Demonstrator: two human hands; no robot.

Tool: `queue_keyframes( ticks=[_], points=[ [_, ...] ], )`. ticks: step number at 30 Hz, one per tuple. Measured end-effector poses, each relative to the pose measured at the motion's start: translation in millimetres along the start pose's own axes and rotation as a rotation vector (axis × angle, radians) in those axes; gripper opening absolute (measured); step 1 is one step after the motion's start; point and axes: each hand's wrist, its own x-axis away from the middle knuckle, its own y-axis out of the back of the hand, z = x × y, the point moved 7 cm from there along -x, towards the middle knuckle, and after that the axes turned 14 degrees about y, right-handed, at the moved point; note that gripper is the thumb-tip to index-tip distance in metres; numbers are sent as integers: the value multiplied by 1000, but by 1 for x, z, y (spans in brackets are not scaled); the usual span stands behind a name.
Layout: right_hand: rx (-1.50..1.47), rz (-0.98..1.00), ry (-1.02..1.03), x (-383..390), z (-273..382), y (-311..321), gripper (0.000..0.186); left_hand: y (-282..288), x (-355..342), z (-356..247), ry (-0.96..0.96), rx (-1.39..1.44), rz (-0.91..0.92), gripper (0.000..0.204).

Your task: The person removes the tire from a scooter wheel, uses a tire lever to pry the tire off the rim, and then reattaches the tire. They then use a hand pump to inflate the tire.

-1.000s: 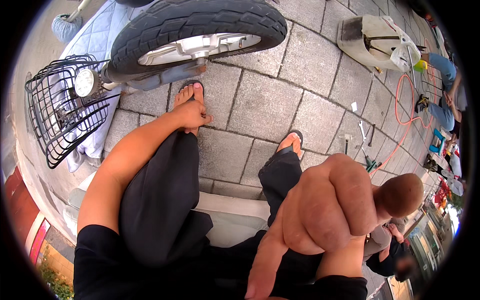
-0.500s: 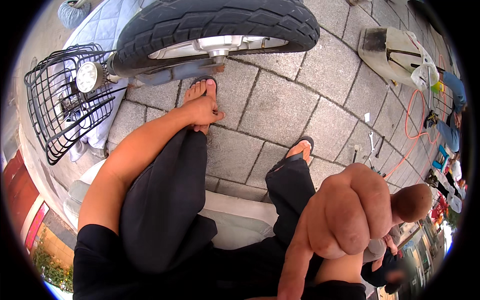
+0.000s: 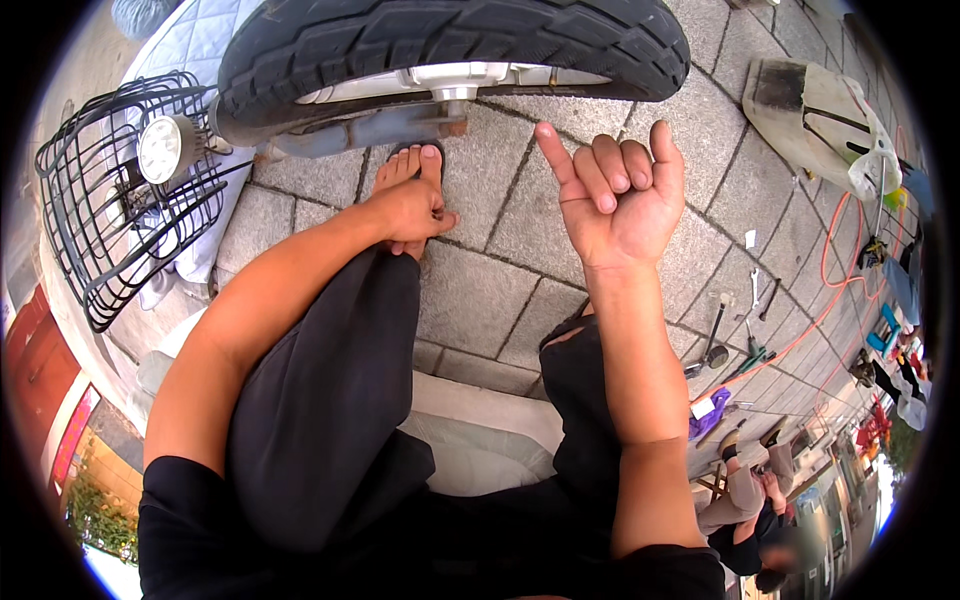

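Observation:
My right hand [image 3: 620, 195] is held out over the paving with its palm up. The little finger and the digit at the opposite side stick up; the fingers between are curled, and the palm holds nothing. My left hand [image 3: 410, 212] hangs past my left knee, just above my sandalled left foot [image 3: 428, 165]. Its fingers are curled in loosely, the thumb is out, and I see nothing in it. Beyond both hands stands a treaded black tyre [image 3: 450, 45] on a silver-hubbed wheel, with a rusty-ended blue-grey metal piece [image 3: 380, 135] below it.
At left is a black wire basket [image 3: 95, 235] with a round headlight [image 3: 165, 150]. A worn pale panel [image 3: 800, 110] lies far right. A wrench [image 3: 755, 288], a hammer-like tool [image 3: 716, 345] and an orange hose [image 3: 800, 342] lie right. Another person [image 3: 745, 500] sits lower right.
My right hand has swung from close up at the lower right to out over the paving, turning palm up. My left hand stays by the foot. The view has shifted slightly.

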Motion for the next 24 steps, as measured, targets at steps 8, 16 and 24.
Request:
queue_keyframes(
  ticks=[8,16,24],
  points=[
    [-79,-300,165,-23,-17,34,51,-1,-1,2,56,55,101,58],
    [-245,-486,227,-22,-26,29,44,1,2,-2,96,62,152,57],
    [-292,-503,242,-20,-25,20,38,0,2,-1,113,81,198,58]
  ],
)
